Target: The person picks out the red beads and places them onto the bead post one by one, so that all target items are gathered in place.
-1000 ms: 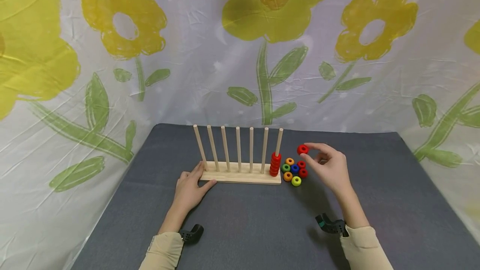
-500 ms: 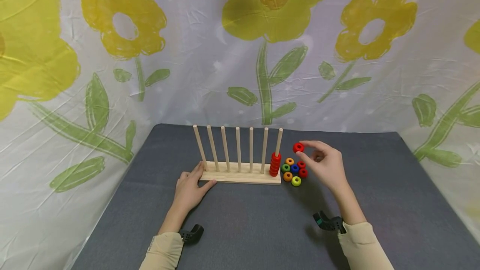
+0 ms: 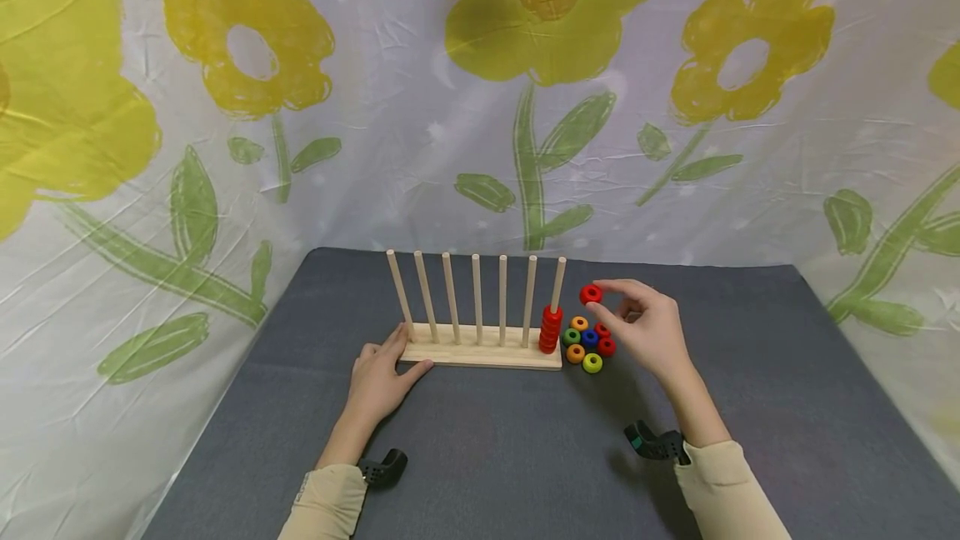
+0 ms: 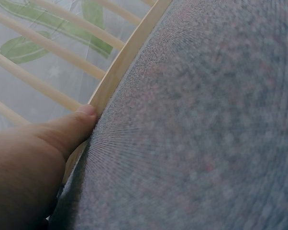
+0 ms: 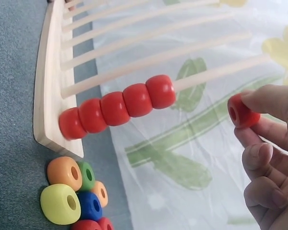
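A wooden peg rack (image 3: 480, 352) with several upright pegs stands on the table. Its rightmost peg carries a stack of several red beads (image 5: 116, 108), with bare peg above them. My left hand (image 3: 378, 382) holds the left end of the base, the thumb along the front edge and the fingers at the end; the left wrist view shows the thumb (image 4: 70, 129) against that edge. Right of the rightmost peg, my right hand (image 3: 648, 327) pinches a red bead (image 5: 243, 110) between thumb and fingers, above the loose beads. The bead's hole shows and it is apart from the peg.
Loose beads lie clustered by the rack's right end: a yellow bead (image 3: 592, 362), a blue bead (image 3: 590, 337), a green bead (image 3: 572, 337), two orange and two red ones. A dark cloth (image 3: 480, 448) covers the table. A flowered curtain (image 3: 390, 148) hangs behind.
My right hand has moved a little left with the red bead, closer to the rightmost peg. The left hand and the rack have stayed in place.
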Demonstrator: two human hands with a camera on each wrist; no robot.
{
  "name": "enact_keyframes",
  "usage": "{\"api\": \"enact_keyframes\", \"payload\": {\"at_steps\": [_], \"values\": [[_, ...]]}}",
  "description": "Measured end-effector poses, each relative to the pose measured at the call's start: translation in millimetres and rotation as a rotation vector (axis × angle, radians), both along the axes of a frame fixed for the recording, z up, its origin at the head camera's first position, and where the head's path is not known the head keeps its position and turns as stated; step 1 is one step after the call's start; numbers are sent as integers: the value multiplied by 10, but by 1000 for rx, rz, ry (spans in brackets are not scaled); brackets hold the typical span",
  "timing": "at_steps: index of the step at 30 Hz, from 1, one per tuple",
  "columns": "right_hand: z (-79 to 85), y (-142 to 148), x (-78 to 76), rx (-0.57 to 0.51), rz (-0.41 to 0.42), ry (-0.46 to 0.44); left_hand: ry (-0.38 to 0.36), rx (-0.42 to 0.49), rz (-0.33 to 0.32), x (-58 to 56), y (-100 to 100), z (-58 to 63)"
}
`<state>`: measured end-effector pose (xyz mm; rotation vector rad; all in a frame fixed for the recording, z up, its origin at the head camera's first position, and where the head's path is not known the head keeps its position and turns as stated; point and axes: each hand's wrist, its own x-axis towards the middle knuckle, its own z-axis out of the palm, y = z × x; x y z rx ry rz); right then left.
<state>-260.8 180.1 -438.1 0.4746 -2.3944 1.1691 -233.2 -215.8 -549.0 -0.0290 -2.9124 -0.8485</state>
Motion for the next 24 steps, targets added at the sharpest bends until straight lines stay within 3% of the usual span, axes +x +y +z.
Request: {"api": "enact_keyframes", "payload": {"at_steps": [16, 24], "values": [[78, -43, -10, 24, 45, 16, -10, 11, 9, 9, 4, 12], [126, -67, 2, 33, 63, 15, 26, 1, 21, 21, 31, 14]]}}
